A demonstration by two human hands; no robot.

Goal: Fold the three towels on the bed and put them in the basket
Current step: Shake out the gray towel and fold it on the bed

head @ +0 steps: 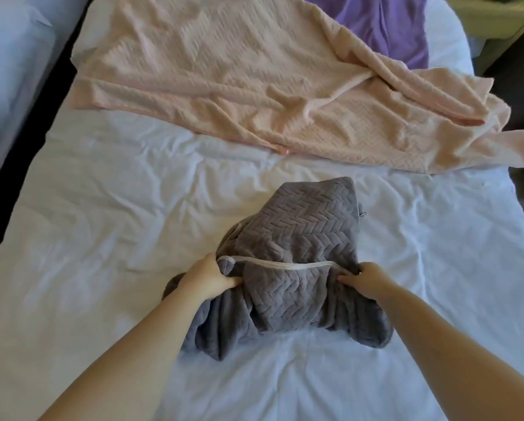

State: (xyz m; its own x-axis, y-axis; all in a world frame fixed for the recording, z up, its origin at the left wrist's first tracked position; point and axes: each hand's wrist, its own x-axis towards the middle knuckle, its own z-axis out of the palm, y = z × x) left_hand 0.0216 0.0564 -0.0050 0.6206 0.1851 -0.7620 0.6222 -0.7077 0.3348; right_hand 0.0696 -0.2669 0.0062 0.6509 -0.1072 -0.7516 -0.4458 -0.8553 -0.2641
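A grey towel (297, 238) with a herringbone weave and a pale edge band lies bunched in the middle of the white bed (102, 223). My left hand (207, 276) grips its left side at the band. My right hand (367, 279) grips its right side. The towel's near part hangs in folds between my forearms. Behind it a large peach towel (239, 77) lies spread and rumpled across the bed. A purple towel (385, 22) shows at the far end, partly under the peach one. No basket is in view.
A second bed or mattress (5, 71) lies to the left across a dark gap. A pale green bedside table (494, 19) stands at the top right. Bare white sheet lies left and right of the grey towel.
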